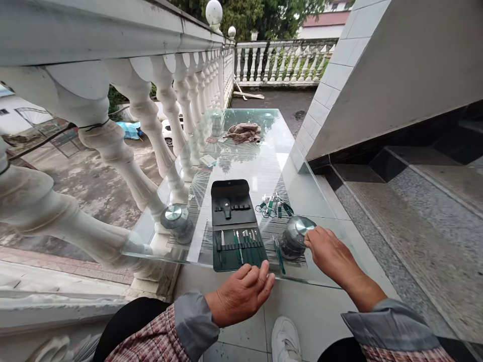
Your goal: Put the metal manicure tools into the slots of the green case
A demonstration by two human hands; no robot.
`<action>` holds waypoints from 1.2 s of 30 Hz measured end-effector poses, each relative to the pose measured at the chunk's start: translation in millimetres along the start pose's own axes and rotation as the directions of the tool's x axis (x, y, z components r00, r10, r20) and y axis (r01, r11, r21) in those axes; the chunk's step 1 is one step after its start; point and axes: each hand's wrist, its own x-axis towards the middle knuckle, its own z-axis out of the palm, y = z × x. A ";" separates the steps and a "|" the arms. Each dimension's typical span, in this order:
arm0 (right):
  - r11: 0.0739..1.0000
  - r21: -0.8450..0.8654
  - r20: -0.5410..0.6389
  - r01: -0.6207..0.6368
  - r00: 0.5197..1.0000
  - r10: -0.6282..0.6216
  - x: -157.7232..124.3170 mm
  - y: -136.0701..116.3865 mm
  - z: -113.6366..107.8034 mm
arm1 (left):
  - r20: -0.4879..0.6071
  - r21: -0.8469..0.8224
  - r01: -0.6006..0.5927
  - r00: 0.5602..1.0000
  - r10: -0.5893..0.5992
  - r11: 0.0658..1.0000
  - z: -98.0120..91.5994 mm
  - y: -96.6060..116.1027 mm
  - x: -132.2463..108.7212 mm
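Note:
An unfolded dark manicure case (234, 223) lies on the glass table (260, 163). Slim green and silver tools (241, 240) stand in its lower loops, while several upper loops hold nothing. My left hand (241, 294) is at the case's lower right corner, fingers loosely bent and apart, with nothing visible in them. Over the glass edge, my right hand (334, 256) has its fingers curled together by a round metal table support (304, 226); anything inside them is hidden. Between my hands lie slender tweezers-like tools (278, 255). Beyond them is a pile of green-handled nail clippers (277, 205).
A crumpled brown cloth (243, 133) rests toward the table's far end, with a small card (208, 160) nearer. Another round support (176, 221) is under the glass at left. White balusters (139, 138) line the left side; stone steps (407, 201) rise on the right.

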 end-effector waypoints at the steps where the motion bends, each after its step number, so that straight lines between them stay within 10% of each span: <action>1: 1.000 0.015 -0.002 -0.006 1.000 0.006 0.0 -1.5 -0.8 | -0.002 -0.003 -0.001 1.000 0.001 1.000 -0.5 -0.2 0.2; 7: 0.899 0.430 -0.074 -0.080 0.990 0.123 9.0 -18.2 -4.6 | -0.004 -0.026 -0.003 1.000 0.003 1.000 -2.5 -1.6 1.4; 13: 0.523 0.849 -0.004 -0.067 0.991 0.133 22.7 -56.1 -7.5 | -0.015 -0.046 0.002 1.000 -0.003 0.999 -2.8 -1.4 0.6; 21: 0.217 0.971 0.093 -0.099 0.995 0.035 38.6 -105.7 -10.4 | -0.022 -0.034 -0.001 1.000 0.000 0.999 -0.1 0.6 -0.7; 36: 0.307 0.946 0.077 -0.104 0.992 0.098 55.4 -128.7 8.9 | -0.009 -0.030 0.007 1.000 -0.007 1.000 -5.3 -1.8 -1.9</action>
